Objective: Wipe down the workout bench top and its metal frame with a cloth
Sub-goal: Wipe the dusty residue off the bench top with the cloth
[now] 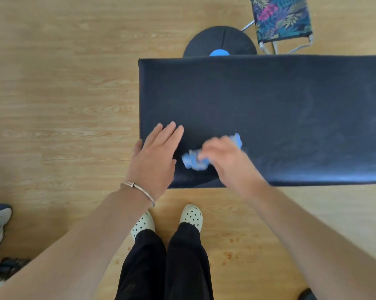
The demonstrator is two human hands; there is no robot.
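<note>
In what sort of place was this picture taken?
Probably a home workout room or a small gym; I cannot be sure. A black padded bench stands on a wood-look floor, a round black disc with a blue centre lies behind it, and a stool with leaf-print fabric stands nearby.

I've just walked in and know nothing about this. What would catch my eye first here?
The big black bench top fills the upper right, over a pale wood floor. Near its left end the left hand lies flat on the padding, while the right hand, blurred, holds a crumpled blue cloth against it. Beyond the bench's far edge sit a dark disc with a blue centre and a stool with bright leaf-print fabric.
</note>
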